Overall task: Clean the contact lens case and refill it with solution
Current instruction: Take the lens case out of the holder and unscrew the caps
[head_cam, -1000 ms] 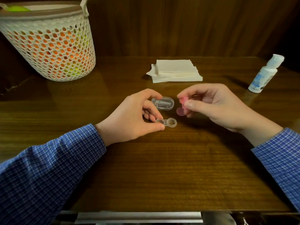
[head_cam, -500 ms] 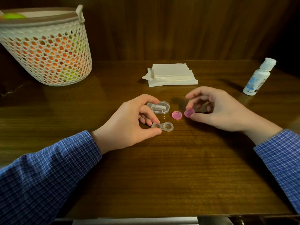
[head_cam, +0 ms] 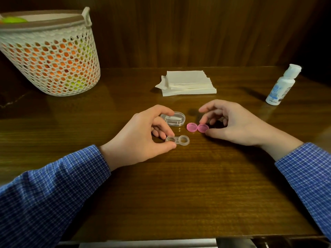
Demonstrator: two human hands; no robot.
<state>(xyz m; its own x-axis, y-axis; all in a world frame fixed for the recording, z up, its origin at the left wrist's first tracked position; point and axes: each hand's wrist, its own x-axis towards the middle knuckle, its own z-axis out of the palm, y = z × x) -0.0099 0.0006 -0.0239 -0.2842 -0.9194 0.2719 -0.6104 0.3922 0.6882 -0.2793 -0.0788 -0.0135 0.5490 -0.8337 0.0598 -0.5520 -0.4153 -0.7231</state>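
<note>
Now the right hand (head_cam: 232, 124), fingers loosened, has just set both pink caps (head_cam: 197, 127) on the table (head_cam: 179, 185), while the left hand (head_cam: 143, 138) pinches the uncapped lens case (head_cam: 177, 140), ready for cleaning.

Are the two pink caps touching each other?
Touching. The head view shows the left pink cap and the right pink cap rim to rim, no wood between.

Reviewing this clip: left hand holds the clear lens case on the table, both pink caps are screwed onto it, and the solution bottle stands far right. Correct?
Not quite. The head view shows both pink caps off the lens case, lying side by side on the table by the right hand; both wells are open. The left hand does hold the case, and the solution bottle stands far right.
</note>
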